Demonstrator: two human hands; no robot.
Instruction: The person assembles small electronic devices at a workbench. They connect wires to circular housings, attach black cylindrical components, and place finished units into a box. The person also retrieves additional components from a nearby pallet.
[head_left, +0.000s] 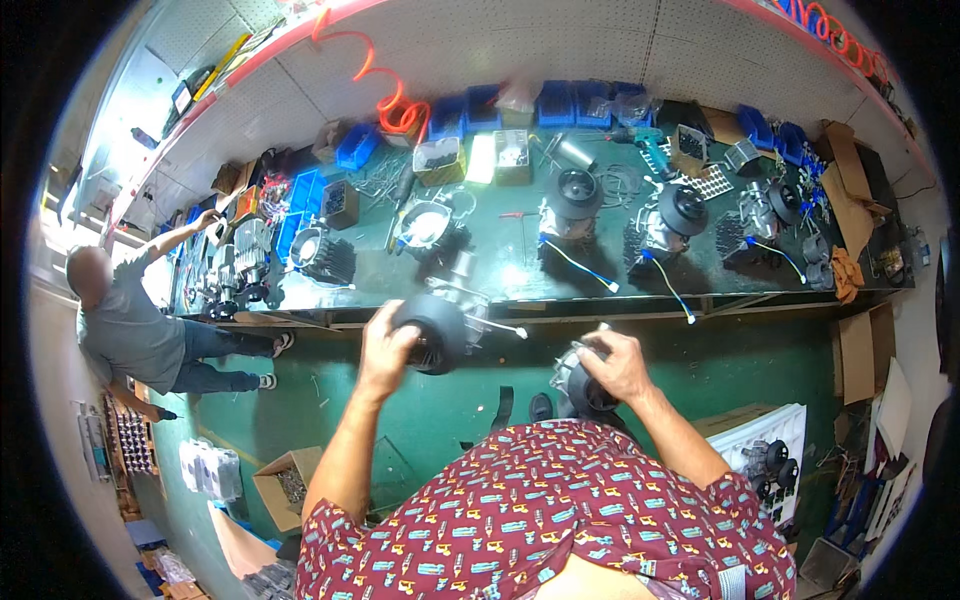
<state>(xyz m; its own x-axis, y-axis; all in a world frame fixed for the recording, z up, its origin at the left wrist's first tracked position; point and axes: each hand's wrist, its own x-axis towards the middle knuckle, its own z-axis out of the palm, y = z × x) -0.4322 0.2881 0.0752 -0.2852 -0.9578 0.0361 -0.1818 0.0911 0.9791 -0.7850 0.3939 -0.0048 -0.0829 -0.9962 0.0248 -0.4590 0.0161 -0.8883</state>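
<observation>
My left hand grips the black round cap of a motor unit at the table's front edge. Its grey metal body points toward the table, and a white connector dangles on a cable beside it. Close to my body, my right hand is closed on a second motor unit, with a grey metal body and a black round part; my shirt hides some of it. Three similar units, a first, a second and a third, stand on the green tabletop with white-ended cables hanging forward.
Open metal housings lie on the table's left half. Blue bins and boxes of small parts line the back. A co-worker stands at the left. Behind me on the right, a white tray carries more black-capped units.
</observation>
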